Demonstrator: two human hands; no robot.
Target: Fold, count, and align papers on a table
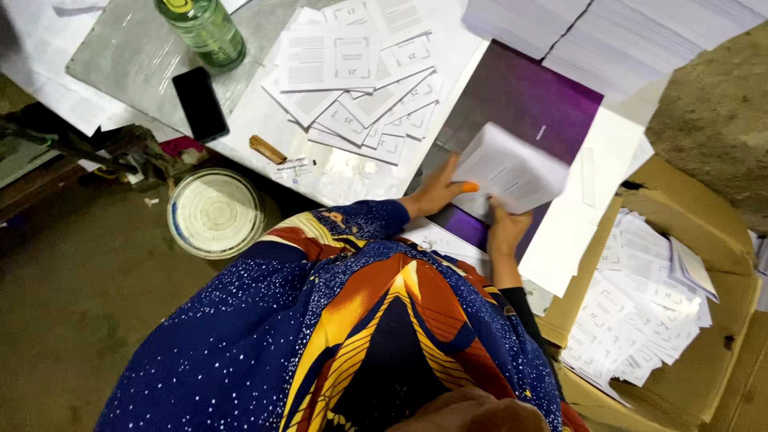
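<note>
Left hand [438, 192] at the near-left corner of a folded white printed sheet [512, 170], fingers spread flat under that corner, thumb with an orange tip pressed on the sheet's edge; holding the sheet. Right hand [506, 228] just below the same sheet, fingers closed on its lower edge, holding it too, so the sheet hangs tilted between the 2 hands, lifted off a purple cover [524, 104] lying directly beneath and beyond both hands. Both wrists coming out of a blue, orange and yellow patterned garment [360, 320] at the bottom of the view. Beyond the left hand and to its left, a loose fanned heap of white printed slips [360, 80] on the tabletop [264, 120]. Further left of that hand, a small brown block [266, 149] with a small white label [293, 168] beside it, then a black phone [200, 102] face up, and beyond the phone a green bottle [204, 30] on a grey board. Below the phone, off the tabletop edge, a round white lidded tub [214, 213] on the floor. Right of the right hand, a plain white sheet [588, 200] overlapping the purple cover, and further right an open cardboard box [720, 320] filled with more white printed sheets [640, 320]. Far beyond both hands, tall stacks of white paper [608, 32].
</note>
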